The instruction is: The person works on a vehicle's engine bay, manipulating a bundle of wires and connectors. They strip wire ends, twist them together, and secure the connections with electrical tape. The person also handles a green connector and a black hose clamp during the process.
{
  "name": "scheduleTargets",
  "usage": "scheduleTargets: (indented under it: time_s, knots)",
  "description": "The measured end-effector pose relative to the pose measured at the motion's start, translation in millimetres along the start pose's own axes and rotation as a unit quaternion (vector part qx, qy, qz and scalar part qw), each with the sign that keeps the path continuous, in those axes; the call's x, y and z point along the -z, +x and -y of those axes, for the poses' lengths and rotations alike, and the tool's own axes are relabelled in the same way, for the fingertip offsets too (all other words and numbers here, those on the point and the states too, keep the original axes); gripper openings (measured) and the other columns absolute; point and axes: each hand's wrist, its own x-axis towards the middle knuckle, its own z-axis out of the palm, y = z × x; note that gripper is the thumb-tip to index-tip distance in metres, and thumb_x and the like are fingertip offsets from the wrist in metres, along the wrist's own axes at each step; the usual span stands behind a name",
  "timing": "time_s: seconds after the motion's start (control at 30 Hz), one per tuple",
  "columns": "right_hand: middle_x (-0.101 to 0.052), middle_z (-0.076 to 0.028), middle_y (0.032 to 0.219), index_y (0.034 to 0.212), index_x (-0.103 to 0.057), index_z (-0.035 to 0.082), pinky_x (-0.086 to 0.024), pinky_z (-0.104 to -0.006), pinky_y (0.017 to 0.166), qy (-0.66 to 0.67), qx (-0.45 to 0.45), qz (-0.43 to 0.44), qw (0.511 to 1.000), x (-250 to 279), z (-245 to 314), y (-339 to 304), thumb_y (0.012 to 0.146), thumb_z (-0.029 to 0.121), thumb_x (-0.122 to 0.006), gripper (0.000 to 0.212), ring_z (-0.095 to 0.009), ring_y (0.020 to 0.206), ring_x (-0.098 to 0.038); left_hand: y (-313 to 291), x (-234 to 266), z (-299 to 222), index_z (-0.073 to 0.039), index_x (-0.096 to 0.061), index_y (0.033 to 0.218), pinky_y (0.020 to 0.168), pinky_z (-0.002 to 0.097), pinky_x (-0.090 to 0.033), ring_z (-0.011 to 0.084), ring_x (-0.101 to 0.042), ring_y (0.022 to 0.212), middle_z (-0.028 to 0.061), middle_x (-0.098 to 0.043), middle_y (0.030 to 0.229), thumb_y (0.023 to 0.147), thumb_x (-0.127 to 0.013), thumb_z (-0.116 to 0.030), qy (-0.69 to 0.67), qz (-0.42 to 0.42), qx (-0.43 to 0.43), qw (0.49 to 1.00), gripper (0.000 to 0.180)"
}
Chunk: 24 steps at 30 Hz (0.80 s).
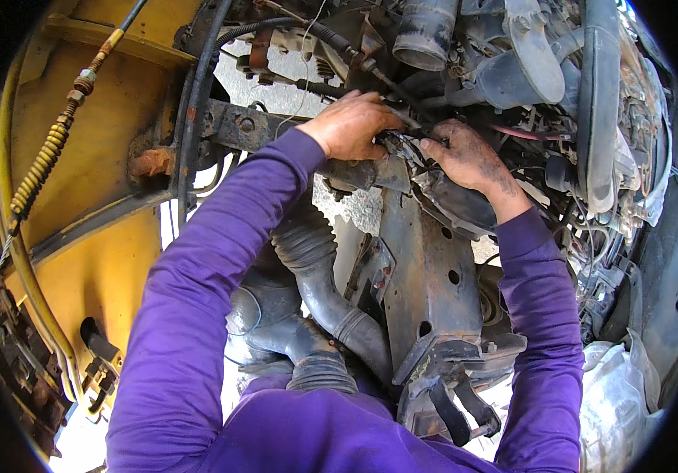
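My left hand (351, 126) reaches in at the top middle, its fingers bent over the far side of a dark wiring bundle (407, 148). What its fingertips pinch is hidden. My right hand (469, 158), smudged with dark grease, closes thumb and fingers on a thin black wire from the same bundle. Fingertips of both hands are a short gap apart. Just below the hands, a torn dark covering (453, 197) hangs beside a grey metal frame rail (425, 260).
Yellow body panels (94, 158) with a spring-covered cable (43, 162) stand on the left. Ribbed black hoses (307, 236) and a grey pipe (362, 331) lie under my arms. A large dark pipe (599, 102) and tangled wires (591, 276) crowd the right. An open-ended duct (425, 35) is above.
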Motion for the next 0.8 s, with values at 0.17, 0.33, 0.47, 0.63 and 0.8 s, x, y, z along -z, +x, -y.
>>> scheduleTargets:
  time_s: [0.17, 0.33, 0.47, 0.63, 0.8]
  knots:
    - [-0.069, -0.03, 0.112, 0.112, -0.073, -0.005, -0.051, -0.05, 0.095, -0.012, -0.018, 0.028, 0.999, -8.3, -9.0, 5.5, 0.098, 0.04, -0.064, 0.047, -0.044, 0.11, -0.067, 8.4, 10.4, 3.0, -0.011, -0.065, 0.13, 0.107, 0.0436, -0.045, 0.0306, -0.063, 0.116, 0.0098, -0.071, 0.116, 0.079, -0.08, -0.026, 0.054, 0.024, -0.076, 0.995, 0.055]
    - [-0.069, -0.03, 0.111, 0.11, -0.074, -0.002, -0.052, -0.0502, 0.092, 0.028, -0.031, 0.053, 0.998, -14.1, -12.7, 1.0, 0.097, 0.036, -0.065, 0.041, -0.044, 0.108, -0.067, -6.0, -2.0, -7.1, -0.012, -0.064, 0.132, 0.11, 0.0437, -0.044, 0.0298, -0.061, 0.12, 0.0085, -0.069, 0.12, 0.078, -0.081, -0.026, 0.073, -0.013, -0.047, 0.996, 0.058]
    - [-0.07, -0.03, 0.109, 0.111, -0.074, -0.001, -0.053, -0.0486, 0.092, 0.013, -0.005, 0.029, 0.999, -16.8, -22.4, -6.3, 0.094, 0.031, -0.068, 0.037, -0.044, 0.106, -0.068, -10.2, -7.0, -20.5, -0.015, -0.062, 0.136, 0.112, 0.0445, -0.043, 0.0303, -0.06, 0.122, 0.0066, -0.069, 0.12, 0.077, -0.083, -0.028, 0.115, -0.032, -0.037, 0.992, 0.065]
    - [-0.07, -0.03, 0.108, 0.11, -0.074, -0.004, -0.053, -0.0483, 0.092, -0.033, -0.004, 0.004, 0.999, -8.3, -3.3, -15.2, 0.09, 0.028, -0.07, 0.037, -0.044, 0.106, -0.069, -11.3, -7.6, -25.2, -0.029, -0.061, 0.139, 0.11, 0.0431, -0.045, 0.029, -0.061, 0.118, 0.006, -0.068, 0.115, 0.079, -0.082, -0.026, 0.141, -0.016, -0.051, 0.989, 0.063]
    - [-0.071, -0.029, 0.108, 0.108, -0.074, -0.005, -0.054, -0.0495, 0.093, -0.082, 0.022, 0.092, 0.992, -0.8, -7.3, 0.6, 0.088, 0.024, -0.069, 0.035, -0.044, 0.105, -0.069, 6.3, -0.2, -22.9, -0.028, -0.064, 0.135, 0.105, 0.0421, -0.048, 0.0293, -0.063, 0.116, 0.0063, -0.069, 0.112, 0.081, -0.081, -0.023, 0.144, 0.035, -0.101, 0.984, 0.057]
